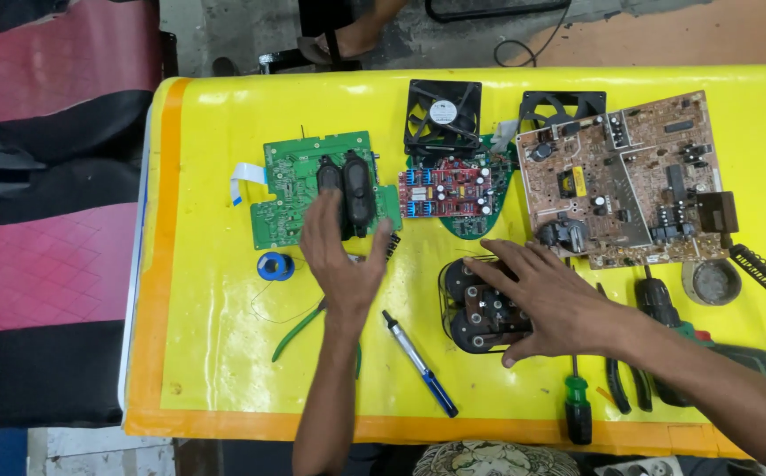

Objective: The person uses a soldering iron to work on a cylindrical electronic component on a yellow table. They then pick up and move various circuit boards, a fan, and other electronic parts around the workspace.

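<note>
Two hands: both lie open on the counter (224,370), each on a black part.
Speakers: a pair of black oval speakers (347,196) lies on a green board (290,189), left of the counter's middle.
Left hand: the left hand (340,260) lies flat just below the speakers, fingers spread wide and touching their lower end, gripping nothing.
Black block: a black block (480,313) with round knobs sits near the counter's middle, toward the front.
Right hand: the right hand (546,304) rests on top of the block, fingers splayed wide over it, not closed round it.
Boards: a small red board (443,189) is just right of the green one; a large brown board (621,181) lies to the far right.
Fans: two black fans at the back; the left fan (442,115) has a round white label at its hub, the other fan (559,107) is partly hidden by the brown board.
Tools: a blue pen-like tool (420,363) lies between the arms; green pliers (299,330) are under the left wrist; a solder spool (274,266) sits left of that hand.
Front right: a green screwdriver (578,410), black pliers (625,383) and a drill (718,348).
Counter: yellow sheet with an orange border.
</note>
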